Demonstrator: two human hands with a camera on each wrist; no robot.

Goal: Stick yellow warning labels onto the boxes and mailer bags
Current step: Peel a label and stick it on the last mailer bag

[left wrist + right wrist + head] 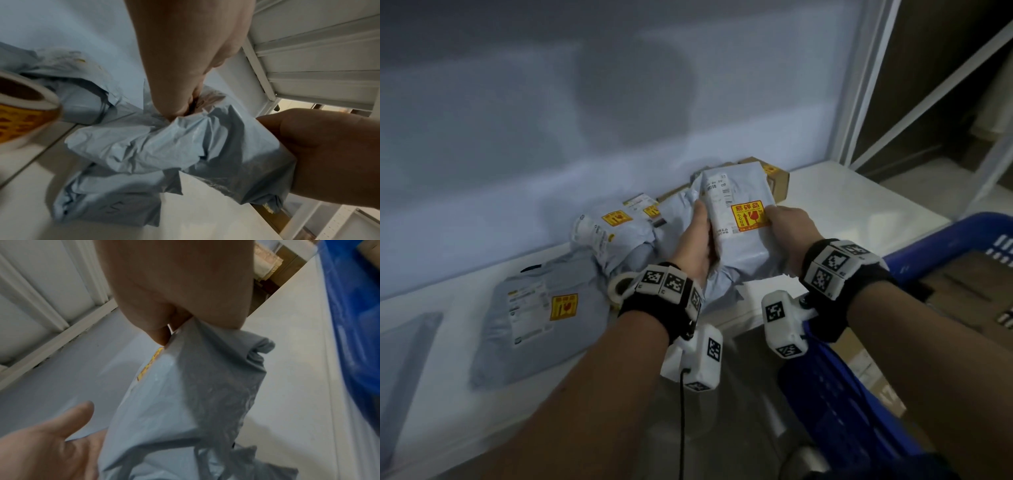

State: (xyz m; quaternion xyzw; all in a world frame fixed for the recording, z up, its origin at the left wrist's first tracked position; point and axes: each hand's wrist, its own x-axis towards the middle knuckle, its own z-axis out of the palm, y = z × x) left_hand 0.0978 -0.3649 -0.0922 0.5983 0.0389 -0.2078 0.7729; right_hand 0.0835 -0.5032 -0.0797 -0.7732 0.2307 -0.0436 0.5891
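Note:
I hold a grey mailer bag (739,246) above the white table (842,198) with both hands. A yellow warning label (751,215) sits on its top face, beside a white shipping label. My left hand (700,226) grips the bag's left side, thumb on top and fingers curled into the plastic (185,142). My right hand (779,222) grips the right edge, thumb beside the yellow label (151,365). A roll of yellow labels (619,286) shows next to my left wrist, close and blurred in the left wrist view (24,110).
Other grey mailer bags (544,315) (606,229) lie on the table to the left, each with a yellow label. A cardboard box (777,178) with a yellow label stands behind the held bag. A blue cart (945,246) holding cardboard is at the right.

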